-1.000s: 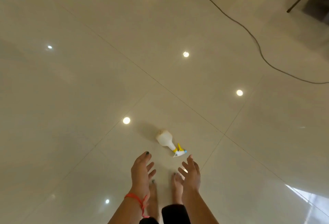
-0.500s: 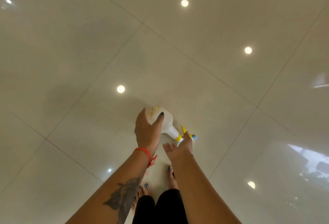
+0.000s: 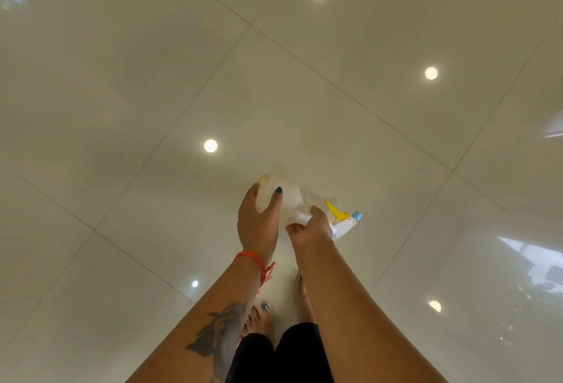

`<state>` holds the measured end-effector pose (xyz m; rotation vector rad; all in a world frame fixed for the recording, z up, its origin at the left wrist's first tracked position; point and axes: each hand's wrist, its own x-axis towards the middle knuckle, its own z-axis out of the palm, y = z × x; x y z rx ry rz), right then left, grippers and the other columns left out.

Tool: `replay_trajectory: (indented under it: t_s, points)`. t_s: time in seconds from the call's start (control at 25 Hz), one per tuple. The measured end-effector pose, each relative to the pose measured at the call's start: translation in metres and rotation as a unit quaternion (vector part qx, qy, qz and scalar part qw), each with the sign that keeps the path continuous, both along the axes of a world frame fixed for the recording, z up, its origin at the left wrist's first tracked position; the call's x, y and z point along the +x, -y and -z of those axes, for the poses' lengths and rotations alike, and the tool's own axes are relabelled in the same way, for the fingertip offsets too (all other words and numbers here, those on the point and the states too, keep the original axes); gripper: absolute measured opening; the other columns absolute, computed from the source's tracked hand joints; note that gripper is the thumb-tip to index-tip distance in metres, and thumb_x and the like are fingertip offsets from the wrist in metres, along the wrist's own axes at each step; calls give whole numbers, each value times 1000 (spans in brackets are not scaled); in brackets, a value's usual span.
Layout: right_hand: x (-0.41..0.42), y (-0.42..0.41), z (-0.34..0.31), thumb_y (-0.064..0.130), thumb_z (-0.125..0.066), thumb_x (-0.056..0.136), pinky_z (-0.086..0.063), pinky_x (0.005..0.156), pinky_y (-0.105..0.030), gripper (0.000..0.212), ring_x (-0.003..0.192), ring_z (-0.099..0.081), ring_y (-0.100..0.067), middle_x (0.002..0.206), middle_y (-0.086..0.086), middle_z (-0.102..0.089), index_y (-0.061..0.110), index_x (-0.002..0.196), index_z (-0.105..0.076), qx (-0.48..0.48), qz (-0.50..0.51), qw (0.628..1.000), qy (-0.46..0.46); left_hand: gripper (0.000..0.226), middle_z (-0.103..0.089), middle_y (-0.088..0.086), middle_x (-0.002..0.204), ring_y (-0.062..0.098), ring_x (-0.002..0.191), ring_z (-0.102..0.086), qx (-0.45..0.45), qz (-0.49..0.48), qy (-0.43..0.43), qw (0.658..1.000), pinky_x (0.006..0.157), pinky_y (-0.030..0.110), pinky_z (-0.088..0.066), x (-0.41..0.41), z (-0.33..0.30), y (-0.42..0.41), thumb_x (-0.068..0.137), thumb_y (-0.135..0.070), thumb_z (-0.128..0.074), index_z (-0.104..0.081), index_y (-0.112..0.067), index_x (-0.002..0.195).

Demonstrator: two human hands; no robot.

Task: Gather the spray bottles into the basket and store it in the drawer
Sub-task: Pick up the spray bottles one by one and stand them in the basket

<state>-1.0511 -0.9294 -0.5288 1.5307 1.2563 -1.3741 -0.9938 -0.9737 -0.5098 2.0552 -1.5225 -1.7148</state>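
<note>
**Over the tiled floor, both hands on one spray bottle**

Low over the glossy floor (image 3: 152, 93) we hold a white spray bottle (image 3: 291, 199) lying roughly on its side, its base toward the far left and its head toward the right. Our left hand (image 3: 259, 224) wraps the fat body of the bottle, thumb across the near face with a dark-painted nail showing on the plastic. Our right hand (image 3: 310, 228) grips the narrow neck just behind the yellow trigger (image 3: 335, 212), fingers curled underneath, so neither hand is spread or free. The white spray head ends in a small blue nozzle (image 3: 357, 216) that sticks out past our right knuckles. Whether the bottle touches the tile or hangs just above it we cannot tell from this angle. A red string bracelet (image 3: 254, 257) sits on our left wrist (its loose ends dangle toward the right forearm). Below the arms our bare feet (image 3: 262, 318) stand on the tile, and round ceiling lights (image 3: 210, 146) glare back from its polish
</note>
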Motion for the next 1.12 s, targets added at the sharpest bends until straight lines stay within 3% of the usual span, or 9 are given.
replay_trajectory:
  t_s: [0.32, 0.44, 0.68, 0.84, 1.04, 1.12]
  points:
    - [18, 21, -225, 15, -65, 85, -51, 94, -44, 43, 89, -65, -27, 113, -15, -65, 9, 125, -50, -32, -76, 991, -105, 41, -61, -1, 120, 22, 109, -58, 2, -143, -99, 985, 96, 45, -49, 27, -219, 9, 86, -36, -61, -53, -28, 126]
    - [38, 26, -316, 11, -66, 84, -51, 94, -46, 44, 103, -63, -31, 113, -16, -64, 8, 124, -50, -59, -109, 980, -154, 44, -59, 2, 123, 24, 110, -56, 5, -208, -145, 967, 97, 49, -49, 52, -305, 11, 87, -35, -60, -51, -27, 129]
    - [99, 18, -477, 9, -67, 82, -50, 94, -48, 45, 102, -61, -32, 108, -15, -61, 8, 123, -50, -123, -219, 942, -223, 45, -57, 3, 125, 23, 111, -53, 3, -326, -231, 917, 101, 45, -46, 123, -460, -14, 89, -32, -60, -50, -24, 131]
    - [138, 6, -542, 8, -67, 82, -51, 92, -45, 40, 107, -61, -32, 112, -14, -60, 7, 118, -51, -177, -286, 913, -232, 38, -56, 0, 118, 20, 106, -52, -27, -396, -275, 876, 88, 36, -47, 167, -525, -35, 90, -29, -58, -51, -24, 126]
    - [192, -19, -587, 9, -68, 82, -52, 89, -42, 32, 95, -61, -27, 101, -9, -61, 14, 108, -51, -252, -378, 864, -215, 49, -53, 0, 127, 23, 117, -50, -97, -465, -271, 837, 98, 40, -48, 221, -567, -80, 88, -36, -59, -45, -25, 135]
    - [214, -38, -598, 10, -69, 81, -52, 89, -43, 30, 96, -61, -26, 105, -9, -60, 15, 103, -49, -269, -417, 843, -206, 49, -54, 1, 127, 22, 113, -53, -113, -500, -264, 817, 91, 37, -51, 241, -578, -107, 88, -38, -58, -45, -26, 134]
